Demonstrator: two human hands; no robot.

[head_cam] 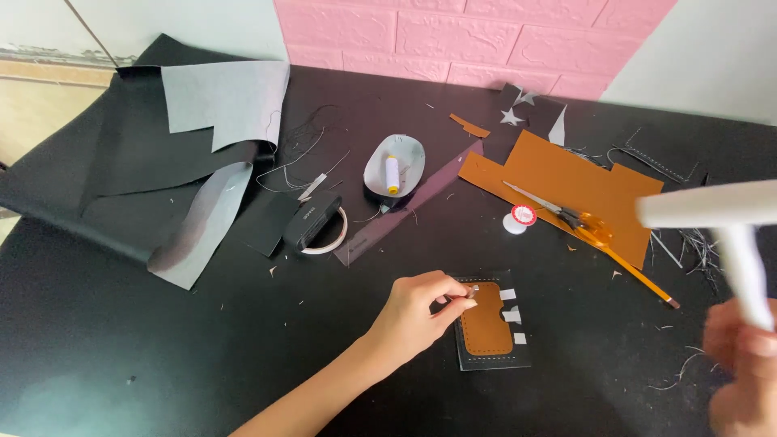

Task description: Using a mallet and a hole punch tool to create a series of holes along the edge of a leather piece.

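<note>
Left hand (417, 311) pinching small tool on brown leather patch (486, 325), blurred right hand (745, 364) gripping white mallet (732, 235), black tabletop (162, 348), pink brick wall (477, 36)

This looks like a little craft corner in a home. A big black table (121, 356) sits against a pink brick wall (469, 36). On the table lie brown leather pieces (566, 182), scissors (566, 214), a spool of thread (392, 172), a roll of tape (324, 231), and big black sheets (121, 162). Small scraps (696, 243) lie on the table too.
</note>
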